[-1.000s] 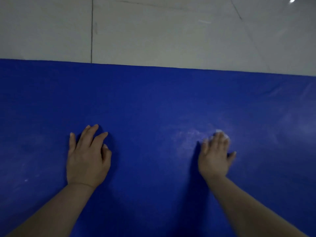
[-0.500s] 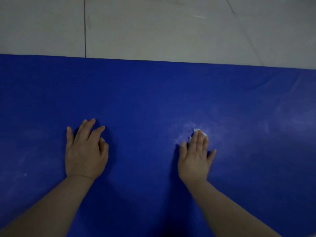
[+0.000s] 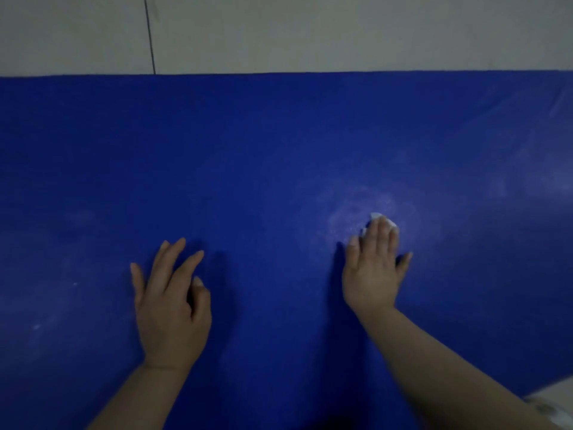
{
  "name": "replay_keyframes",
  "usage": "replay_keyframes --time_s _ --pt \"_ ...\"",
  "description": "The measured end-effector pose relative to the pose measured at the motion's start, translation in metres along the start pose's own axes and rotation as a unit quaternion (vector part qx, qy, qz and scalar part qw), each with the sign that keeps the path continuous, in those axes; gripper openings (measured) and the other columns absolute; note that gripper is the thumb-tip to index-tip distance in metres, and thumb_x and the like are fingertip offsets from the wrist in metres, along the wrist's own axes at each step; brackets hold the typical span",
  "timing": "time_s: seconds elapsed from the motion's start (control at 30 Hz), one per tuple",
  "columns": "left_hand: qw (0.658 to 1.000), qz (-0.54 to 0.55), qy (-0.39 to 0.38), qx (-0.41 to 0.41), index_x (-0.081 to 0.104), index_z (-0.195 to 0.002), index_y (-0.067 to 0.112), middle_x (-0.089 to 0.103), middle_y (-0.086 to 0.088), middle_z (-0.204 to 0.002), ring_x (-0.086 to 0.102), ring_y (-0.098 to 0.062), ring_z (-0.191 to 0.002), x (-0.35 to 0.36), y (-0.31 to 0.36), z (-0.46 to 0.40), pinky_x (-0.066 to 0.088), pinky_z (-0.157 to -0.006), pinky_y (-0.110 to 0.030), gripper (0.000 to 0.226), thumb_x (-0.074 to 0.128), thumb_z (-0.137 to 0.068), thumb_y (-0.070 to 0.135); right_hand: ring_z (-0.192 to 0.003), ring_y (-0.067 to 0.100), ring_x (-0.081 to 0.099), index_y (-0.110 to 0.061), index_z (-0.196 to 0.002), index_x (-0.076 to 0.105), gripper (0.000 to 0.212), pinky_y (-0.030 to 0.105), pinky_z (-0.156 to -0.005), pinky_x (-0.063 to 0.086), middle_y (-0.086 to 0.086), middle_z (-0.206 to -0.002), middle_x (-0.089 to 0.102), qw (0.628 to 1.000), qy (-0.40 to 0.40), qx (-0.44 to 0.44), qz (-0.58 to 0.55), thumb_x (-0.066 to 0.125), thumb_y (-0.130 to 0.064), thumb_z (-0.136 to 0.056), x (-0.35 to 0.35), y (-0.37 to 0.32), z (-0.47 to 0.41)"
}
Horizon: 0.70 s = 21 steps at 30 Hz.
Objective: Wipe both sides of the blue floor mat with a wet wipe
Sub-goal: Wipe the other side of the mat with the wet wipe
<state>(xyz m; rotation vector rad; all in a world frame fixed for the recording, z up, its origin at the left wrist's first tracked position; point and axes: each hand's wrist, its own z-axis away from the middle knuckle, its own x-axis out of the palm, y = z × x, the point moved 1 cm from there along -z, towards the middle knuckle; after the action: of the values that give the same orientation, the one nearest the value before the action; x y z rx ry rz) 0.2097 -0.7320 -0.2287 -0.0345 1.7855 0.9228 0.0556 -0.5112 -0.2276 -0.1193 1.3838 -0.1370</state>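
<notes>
Under the right hand [image 3: 373,268] most of the small white wet wipe [image 3: 379,221] is hidden, and only a crumpled bit pokes out past the fingertips. Both arms are cut off at the bottom edge, and a pale patterned thing [image 3: 555,411] in the bottom right corner is too cut off to make out. The big flat blue floor mat [image 3: 279,144] runs off both sides and the bottom, lying on a light grey tiled floor [image 3: 310,32] with one dark line between tiles. The right hand's fingers [image 3: 384,240] are straight and close together, pressing the wipe flat on the mat, right beside a faint whitish smudge [image 3: 350,217]. The left hand [image 3: 172,308] rests palm down on the mat, well apart from the wipe, with its fingers [image 3: 169,259] spread a little, straight, and holding nothing.
</notes>
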Motion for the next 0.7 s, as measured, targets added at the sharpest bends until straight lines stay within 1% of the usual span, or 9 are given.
replay_keyframes --time_s 0.1,0.17,0.23,0.3,0.4,0.47,0.53,0.63,0.7 --pt "1.0 -0.022 -0.015 -0.004 0.063 -0.118 0.006 0.049 -0.011 -0.141 0.036 -0.025 -0.137 0.002 0.002 -0.004 -0.003 -0.12 -0.035 0.045 0.034 -0.089 0.021 -0.146 0.012 -0.009 -0.016 -0.152 0.003 0.073 0.046 -0.115 -0.01 -0.005 -0.159 -0.006 0.986 -0.021 -0.164 -0.023 -0.002 -0.054 -0.09 0.013 -0.058 0.047" --pt "0.999 -0.046 -0.022 0.004 0.063 -0.119 0.006 0.049 -0.011 -0.141 0.036 -0.024 -0.137 0.003 0.001 -0.003 0.0 -0.119 -0.039 0.045 0.034 -0.088 0.02 -0.145 0.009 -0.012 -0.017 -0.152 0.004 0.068 0.044 -0.113 -0.014 -0.009 -0.157 -0.008 0.947 -0.076 -0.311 -0.008 0.003 -0.053 -0.094 0.024 -0.079 0.073" --pt "0.998 -0.058 -0.031 0.007 0.063 -0.12 0.007 0.049 -0.012 -0.141 0.037 -0.025 -0.137 0.002 0.001 -0.003 0.004 -0.118 -0.044 0.046 0.033 -0.088 0.021 -0.146 0.009 0.0 -0.018 -0.152 0.014 0.064 0.048 -0.113 -0.006 -0.008 -0.159 0.006 0.933 -0.051 -0.355 0.026 0.01 -0.05 -0.096 0.024 -0.072 0.062" --pt "0.997 -0.06 -0.036 0.008 0.063 -0.12 0.007 0.049 -0.011 -0.141 0.037 -0.025 -0.137 0.001 0.001 -0.003 0.007 -0.118 -0.047 0.047 0.031 -0.088 0.021 -0.146 0.009 0.007 -0.02 -0.152 0.018 0.061 0.051 -0.113 -0.001 -0.005 -0.158 0.017 0.962 0.007 -0.273 0.019 0.014 -0.047 -0.097 0.019 -0.046 0.036" --pt "0.997 -0.063 -0.038 0.003 0.063 -0.12 0.007 0.049 -0.011 -0.141 0.037 -0.025 -0.138 0.001 0.001 -0.002 0.008 -0.118 -0.049 0.039 0.04 -0.089 0.013 -0.147 0.013 -0.003 -0.018 -0.153 0.006 0.058 0.054 -0.116 -0.005 -0.002 -0.161 0.005 0.999 -0.026 -0.044 -0.009 0.014 -0.042 -0.102 0.003 0.001 0.006" --pt "0.997 -0.066 -0.034 0.001 0.063 -0.12 0.005 0.049 -0.012 -0.141 0.038 -0.027 -0.137 0.002 0.002 -0.002 0.008 -0.118 -0.051 0.033 0.051 -0.088 0.002 -0.147 0.017 -0.003 -0.014 -0.153 0.006 0.06 0.055 -0.116 -0.002 0.002 -0.161 0.004 1.0 -0.013 -0.023 0.004 0.014 -0.042 -0.101 0.003 -0.008 0.02" --pt "0.997 -0.071 -0.036 -0.005 0.063 -0.12 0.005 0.048 -0.013 -0.141 0.037 -0.027 -0.138 0.002 0.002 -0.002 0.007 -0.118 -0.051 0.036 0.057 -0.085 -0.003 -0.147 0.019 0.0 -0.013 -0.153 0.012 0.067 0.054 -0.114 0.0 0.003 -0.16 0.008 0.989 -0.024 -0.147 0.009 0.011 -0.048 -0.095 0.01 -0.041 0.057" --pt "0.996 -0.076 -0.041 -0.004 0.062 -0.121 0.005 0.047 -0.012 -0.143 0.035 -0.027 -0.139 0.0 0.002 -0.001 0.003 -0.118 -0.047 0.037 0.054 -0.086 -0.002 -0.143 0.009 -0.02 -0.02 -0.153 -0.002 0.069 0.048 -0.114 -0.013 -0.008 -0.159 -0.011 0.907 -0.142 -0.395 0.032 0.004 -0.052 -0.093 0.021 -0.083 0.107" --pt "0.996 -0.073 -0.044 -0.001 0.062 -0.122 0.006 0.047 -0.011 -0.143 0.035 -0.026 -0.139 -0.002 0.001 -0.001 0.001 -0.117 -0.045 0.038 0.046 -0.087 0.005 -0.143 0.006 -0.018 -0.022 -0.153 0.002 0.067 0.047 -0.114 -0.012 -0.012 -0.158 -0.009 0.901 -0.133 -0.41 0.045 0.006 -0.051 -0.093 0.018 -0.074 0.095"
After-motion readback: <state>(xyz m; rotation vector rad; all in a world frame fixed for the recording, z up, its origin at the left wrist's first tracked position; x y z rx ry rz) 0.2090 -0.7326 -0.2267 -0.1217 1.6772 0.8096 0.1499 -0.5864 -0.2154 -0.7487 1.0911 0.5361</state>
